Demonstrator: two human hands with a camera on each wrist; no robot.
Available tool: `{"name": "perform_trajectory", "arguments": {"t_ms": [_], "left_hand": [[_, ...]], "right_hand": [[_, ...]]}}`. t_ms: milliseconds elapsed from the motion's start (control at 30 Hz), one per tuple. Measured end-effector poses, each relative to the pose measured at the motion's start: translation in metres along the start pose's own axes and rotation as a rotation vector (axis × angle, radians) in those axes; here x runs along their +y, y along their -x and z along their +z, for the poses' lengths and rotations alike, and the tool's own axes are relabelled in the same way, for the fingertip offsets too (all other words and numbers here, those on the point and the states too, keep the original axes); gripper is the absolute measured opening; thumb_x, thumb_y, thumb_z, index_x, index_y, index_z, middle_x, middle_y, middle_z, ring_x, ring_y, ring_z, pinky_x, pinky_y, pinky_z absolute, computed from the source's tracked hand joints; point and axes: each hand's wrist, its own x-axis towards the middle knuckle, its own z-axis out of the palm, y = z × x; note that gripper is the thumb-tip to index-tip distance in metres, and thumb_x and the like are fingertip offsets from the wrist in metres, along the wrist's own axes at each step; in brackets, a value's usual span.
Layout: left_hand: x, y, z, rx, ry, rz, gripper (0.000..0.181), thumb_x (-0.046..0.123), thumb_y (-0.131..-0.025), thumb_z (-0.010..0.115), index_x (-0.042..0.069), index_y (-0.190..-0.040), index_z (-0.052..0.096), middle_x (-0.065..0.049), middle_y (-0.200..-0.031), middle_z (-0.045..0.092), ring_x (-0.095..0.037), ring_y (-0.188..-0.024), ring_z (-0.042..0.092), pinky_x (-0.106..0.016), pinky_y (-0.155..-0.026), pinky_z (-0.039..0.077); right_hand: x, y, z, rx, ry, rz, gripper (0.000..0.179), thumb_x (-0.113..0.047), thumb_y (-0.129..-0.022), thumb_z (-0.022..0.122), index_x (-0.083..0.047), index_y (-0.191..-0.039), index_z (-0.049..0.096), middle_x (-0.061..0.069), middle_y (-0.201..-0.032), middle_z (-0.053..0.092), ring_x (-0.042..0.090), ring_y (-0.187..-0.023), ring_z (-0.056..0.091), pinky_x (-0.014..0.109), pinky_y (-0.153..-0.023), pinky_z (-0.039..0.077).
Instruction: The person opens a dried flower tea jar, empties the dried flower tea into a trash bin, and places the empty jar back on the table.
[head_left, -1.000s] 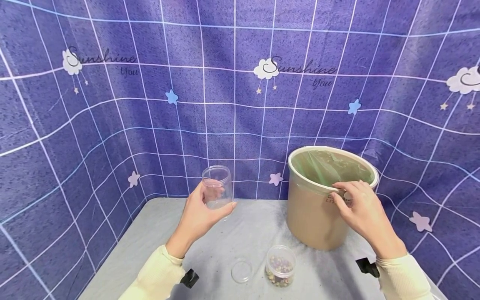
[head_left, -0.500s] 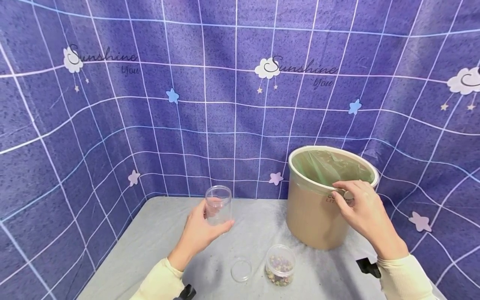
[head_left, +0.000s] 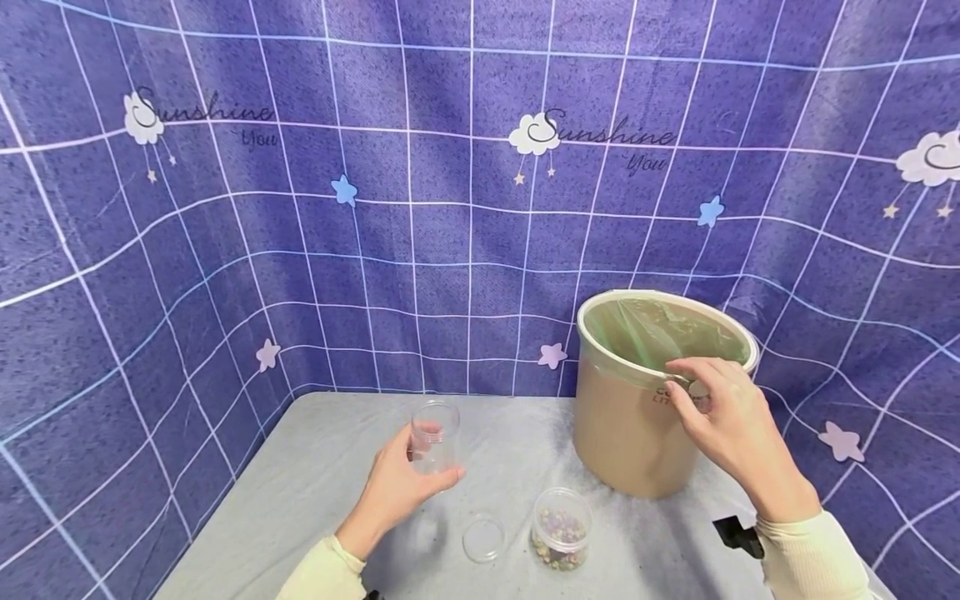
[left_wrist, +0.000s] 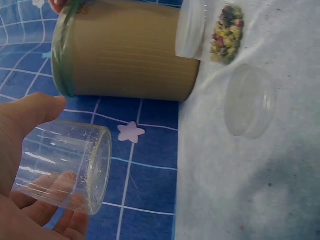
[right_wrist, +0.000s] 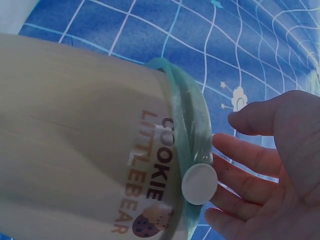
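Note:
My left hand (head_left: 397, 483) grips a clear plastic jar (head_left: 437, 433), thumb on one side and fingers around the other. The jar is upright over the table, its open mouth up, and looks bare inside apart from some specks near the base (left_wrist: 95, 170) in the left wrist view. At the right, my right hand (head_left: 727, 417) rests its fingertips at the front rim of a tan trash bin (head_left: 630, 433). In the right wrist view its fingers (right_wrist: 245, 155) are loosely extended beside the rim and a round white button (right_wrist: 199, 184), with the thumb held apart.
A clear round lid (head_left: 483, 539) lies on the table (head_left: 322, 450). Right of it stands a small clear tub (head_left: 561, 529) of dried flower buds. A green liner bag (head_left: 645, 329) lines the bin. A blue grid-patterned curtain (head_left: 450, 208) hangs behind.
My left hand has lowered the jar from in front of the curtain to closer over the table. The right hand stays at the bin's rim.

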Motion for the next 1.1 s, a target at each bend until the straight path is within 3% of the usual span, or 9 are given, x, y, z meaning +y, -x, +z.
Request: {"name": "perform_trajectory", "arguments": {"t_ms": [267,500,833,1100], "left_hand": [[-0.011,0.008,0.005,-0.013,-0.002,-0.053,0.064,0.033,-0.064,0.097,0.024,-0.12,0.067,0.008,-0.109,0.07,-0.019,-0.099,0.061,-0.04,-0.089,0.049],[-0.02,0.012,0.01,-0.046,0.013,-0.063,0.066,0.03,-0.061,0.099,0.024,-0.119,0.067,0.009,-0.115,0.071,-0.023,-0.104,0.061,-0.04,-0.093,0.048],[-0.04,0.017,0.017,-0.068,-0.004,-0.078,0.066,0.032,-0.061,0.099,0.022,-0.119,0.067,0.006,-0.115,0.071,-0.017,-0.102,0.061,-0.04,-0.092,0.049],[-0.052,0.02,0.021,-0.072,-0.026,-0.086,0.069,0.03,-0.06,0.1,0.017,-0.12,0.068,0.004,-0.115,0.072,-0.016,-0.101,0.06,-0.038,-0.09,0.05]], "right_hand": [[-0.005,-0.001,-0.005,0.022,-0.004,-0.025,0.027,-0.005,-0.083,0.078,-0.006,-0.109,0.074,0.011,-0.104,0.072,0.024,-0.095,0.057,0.036,-0.082,0.038],[-0.012,0.0,-0.011,0.033,-0.024,-0.044,0.029,-0.004,-0.082,0.078,-0.006,-0.111,0.073,0.009,-0.105,0.071,0.022,-0.096,0.056,0.034,-0.083,0.038],[-0.021,0.003,-0.017,0.035,-0.035,-0.053,0.032,-0.005,-0.081,0.078,-0.008,-0.113,0.074,0.006,-0.105,0.071,0.025,-0.103,0.06,0.036,-0.087,0.039],[-0.026,0.006,-0.022,0.047,-0.047,-0.061,0.032,-0.005,-0.081,0.079,-0.008,-0.112,0.075,0.005,-0.105,0.072,0.027,-0.105,0.061,0.02,-0.097,0.035]]}}
